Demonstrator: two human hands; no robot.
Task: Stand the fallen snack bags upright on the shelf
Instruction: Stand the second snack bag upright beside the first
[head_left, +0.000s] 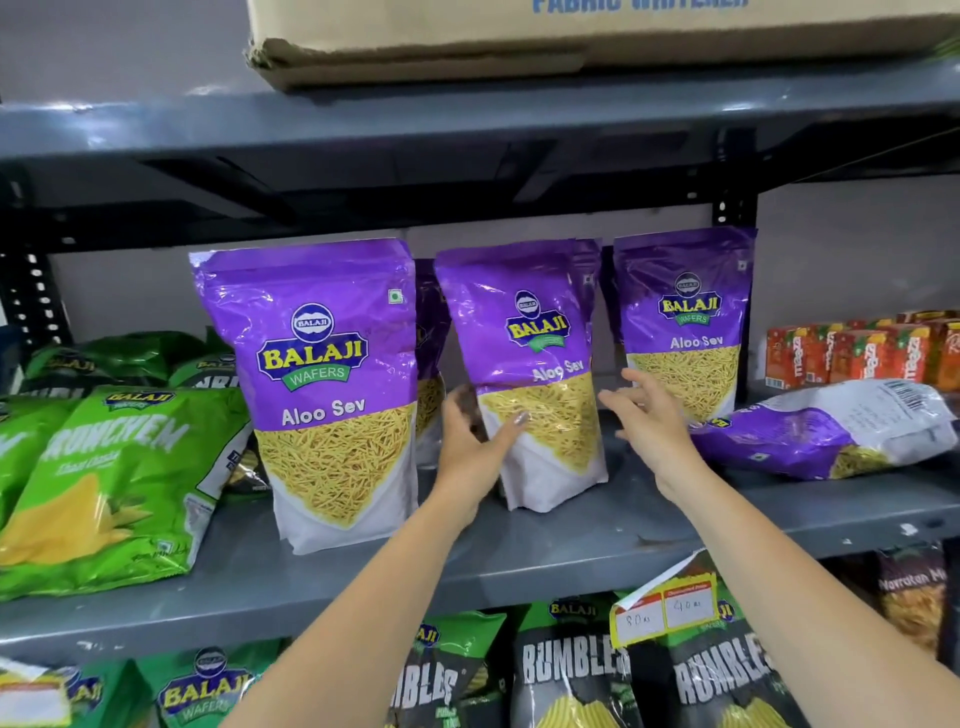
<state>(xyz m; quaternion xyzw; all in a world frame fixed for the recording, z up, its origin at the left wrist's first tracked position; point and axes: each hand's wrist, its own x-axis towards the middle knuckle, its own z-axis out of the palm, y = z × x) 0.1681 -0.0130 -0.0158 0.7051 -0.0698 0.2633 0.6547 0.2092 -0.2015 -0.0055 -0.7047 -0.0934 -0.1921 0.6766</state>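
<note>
Three purple Aloo Sev bags stand upright on the grey shelf: a large near one, a middle one and a far right one. More purple bags stand partly hidden behind them. A fourth purple bag lies flat on its side at the right. My left hand touches the lower left edge of the middle bag, thumb across its front. My right hand hovers open between the middle bag and the fallen one, holding nothing.
Green Crunchem bags lean at the left. Orange juice cartons stand at the back right. A cardboard box sits on the shelf above. Rumbles bags and a price tag fill the shelf below.
</note>
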